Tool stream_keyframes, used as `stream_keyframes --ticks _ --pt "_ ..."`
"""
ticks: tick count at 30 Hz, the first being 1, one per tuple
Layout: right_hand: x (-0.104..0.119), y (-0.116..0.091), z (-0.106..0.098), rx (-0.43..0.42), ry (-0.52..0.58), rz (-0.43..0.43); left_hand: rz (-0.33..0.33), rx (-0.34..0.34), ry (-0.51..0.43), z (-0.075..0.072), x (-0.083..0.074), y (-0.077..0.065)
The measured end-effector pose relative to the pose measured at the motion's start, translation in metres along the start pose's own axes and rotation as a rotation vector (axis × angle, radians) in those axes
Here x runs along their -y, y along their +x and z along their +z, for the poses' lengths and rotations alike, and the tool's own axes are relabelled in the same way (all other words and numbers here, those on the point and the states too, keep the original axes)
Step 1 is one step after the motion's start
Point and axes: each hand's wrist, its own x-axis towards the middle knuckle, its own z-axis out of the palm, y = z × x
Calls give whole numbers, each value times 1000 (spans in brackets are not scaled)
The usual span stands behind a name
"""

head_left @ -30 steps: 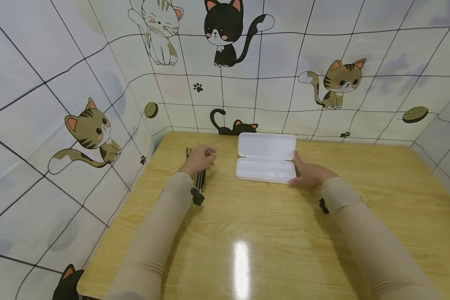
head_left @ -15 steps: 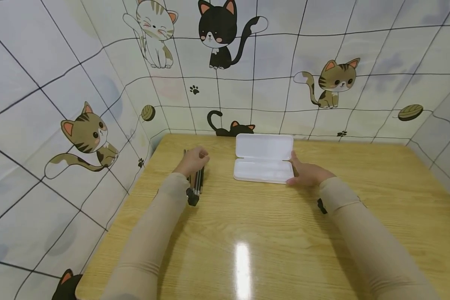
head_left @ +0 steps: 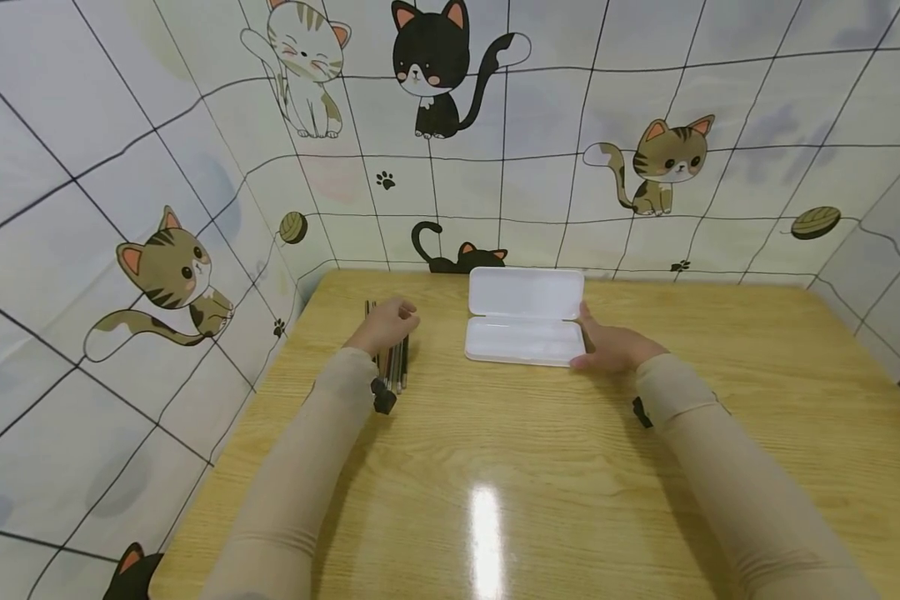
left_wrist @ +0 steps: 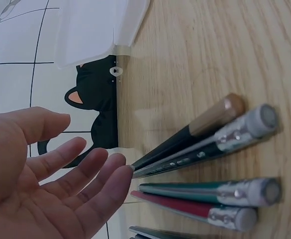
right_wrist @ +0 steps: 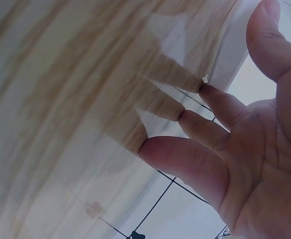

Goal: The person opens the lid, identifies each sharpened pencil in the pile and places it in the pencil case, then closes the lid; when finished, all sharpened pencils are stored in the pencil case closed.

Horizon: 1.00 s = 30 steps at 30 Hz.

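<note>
A white pencil case (head_left: 525, 340) lies with its lid up near the back of the table. My right hand (head_left: 617, 346) braces its right end, thumb and finger spread; in the right wrist view several fingertips (right_wrist: 157, 149) rest on the tabletop. To the left of the case, my left hand (head_left: 384, 323) is over a row of pencils (head_left: 396, 367), partly hiding them. In the left wrist view its fingers are loosely bent, beside a green pencil (left_wrist: 200, 191), a red pencil (left_wrist: 185, 203), a black pencil (left_wrist: 195, 154) with an eraser and a black stick with a brown end (left_wrist: 210, 119).
The wooden table (head_left: 540, 467) meets a cloth wall (head_left: 540, 183) printed with cats just behind the case. Another cloth side (head_left: 82, 275) runs along the table's left edge. A small black device (head_left: 383, 397) sits under the left wrist.
My left hand has shifted slightly left over the pencils, and its fingers are drawn in more. The right hand stays at the case. The whole head view has drifted a little.
</note>
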Motion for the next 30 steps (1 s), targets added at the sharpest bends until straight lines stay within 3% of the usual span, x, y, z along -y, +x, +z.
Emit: stream_keyframes --ticks 13,30 --pt "-4 5 1 12 -2 25 14 59 -39 0 8 8" --pt "-5 3 1 16 -9 24 100 120 122 20 11 20"
